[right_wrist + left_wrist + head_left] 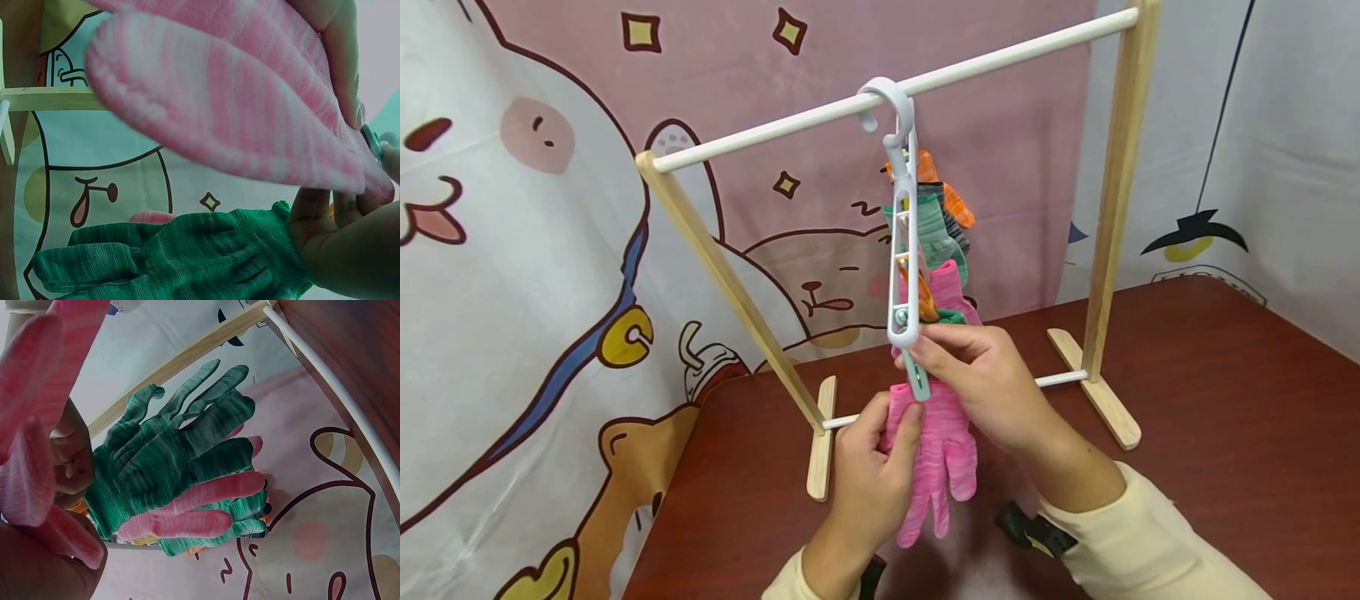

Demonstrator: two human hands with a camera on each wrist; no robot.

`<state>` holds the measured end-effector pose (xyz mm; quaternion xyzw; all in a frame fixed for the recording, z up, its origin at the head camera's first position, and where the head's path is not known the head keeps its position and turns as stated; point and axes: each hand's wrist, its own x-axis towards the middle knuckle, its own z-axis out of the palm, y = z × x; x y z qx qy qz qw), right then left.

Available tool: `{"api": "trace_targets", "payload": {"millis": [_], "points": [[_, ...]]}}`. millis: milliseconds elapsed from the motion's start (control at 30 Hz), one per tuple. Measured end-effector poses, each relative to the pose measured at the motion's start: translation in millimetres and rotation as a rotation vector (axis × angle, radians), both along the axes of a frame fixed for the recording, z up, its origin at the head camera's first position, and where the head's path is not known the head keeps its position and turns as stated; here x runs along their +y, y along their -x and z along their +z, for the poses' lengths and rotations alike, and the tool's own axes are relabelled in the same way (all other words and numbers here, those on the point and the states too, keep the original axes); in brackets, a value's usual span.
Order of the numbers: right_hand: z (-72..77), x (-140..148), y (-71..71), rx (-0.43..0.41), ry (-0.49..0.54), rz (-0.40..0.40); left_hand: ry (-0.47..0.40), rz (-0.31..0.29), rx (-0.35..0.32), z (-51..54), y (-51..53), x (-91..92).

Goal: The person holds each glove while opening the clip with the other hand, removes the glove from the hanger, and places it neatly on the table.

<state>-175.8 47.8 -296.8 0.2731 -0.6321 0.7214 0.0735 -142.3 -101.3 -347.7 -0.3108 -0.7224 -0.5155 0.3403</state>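
Observation:
In the head view my left hand (876, 467) pinches the cuff of a pink knit glove (936, 458), whose fingers hang down. The thumb and forefinger of my right hand (1000, 387) pinch a mint-green clip (917, 379) at the near end of a white hanger (904, 275). The clip's lower end lies over the glove's cuff; whether it bites the fabric I cannot tell. In the right wrist view the pink glove (231, 106) fills the top, the clip (372, 144) at its cuff. A dark green glove (156, 456) hangs just beyond my hands in the left wrist view.
The hanger hooks over the white top bar (1015, 54) of a wooden rack (1112, 192). Farther along it hang another pink glove (951, 287), a light green glove (932, 229) and an orange glove (955, 196). The rack stands on a dark red-brown table (1225, 400) before a cartoon-printed cloth (820, 183).

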Motion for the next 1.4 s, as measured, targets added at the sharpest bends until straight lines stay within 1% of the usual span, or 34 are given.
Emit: {"api": "trace_targets", "payload": {"millis": [667, 1233, 1400], "points": [[1.0, 0.0, -0.7, -0.006, -0.01, -0.016, 0.021, -0.004, -0.018, -1.6, -0.5, -1.4], [0.8, 1.2, -1.8, -0.018, 0.017, 0.005, 0.055, 0.0, -0.023, -1.7, -0.1, -0.2], [1.3, 1.3, -1.3, -0.022, 0.014, 0.0, 0.065, 0.004, -0.02, -1.5, -0.1, -0.7]]}}
